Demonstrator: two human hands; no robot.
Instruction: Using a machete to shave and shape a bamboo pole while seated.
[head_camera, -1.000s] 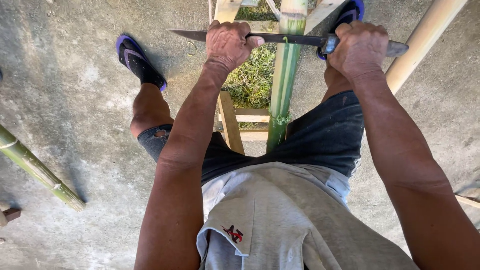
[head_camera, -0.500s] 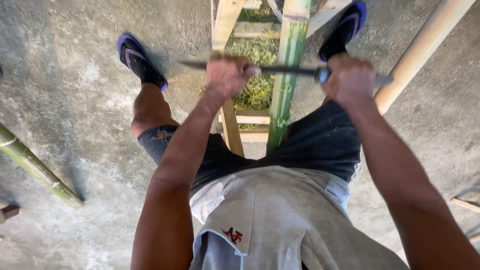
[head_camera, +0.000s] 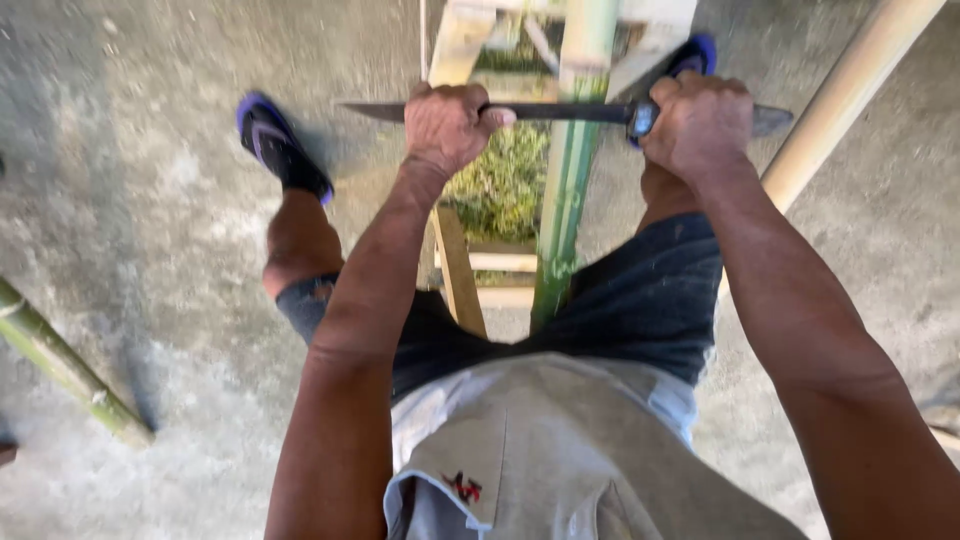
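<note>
Long dark knife (head_camera: 560, 111) lies crosswise at 12 o'clock, held at both ends like a drawknife. Left hand (head_camera: 447, 127) has its fingers clenched over the blade's back near the tip, right hand (head_camera: 700, 125) is clenched round the handle end, likely so both arms can load the edge evenly. Blade sits across a green bamboo pole (head_camera: 570, 190) that runs from 12 toward the lap, between the thighs, probably pinned there to stay steady. Wooden frame (head_camera: 462, 262) stands just left of the pole, a patch of grass showing through it. Pale bamboo pole (head_camera: 850, 90) slants at 1–2 o'clock, another green pole (head_camera: 60, 365) lies at 8 on the concrete floor (head_camera: 150, 200). Sandalled foot (head_camera: 280, 145) at 10 o'clock, braced wide.
</note>
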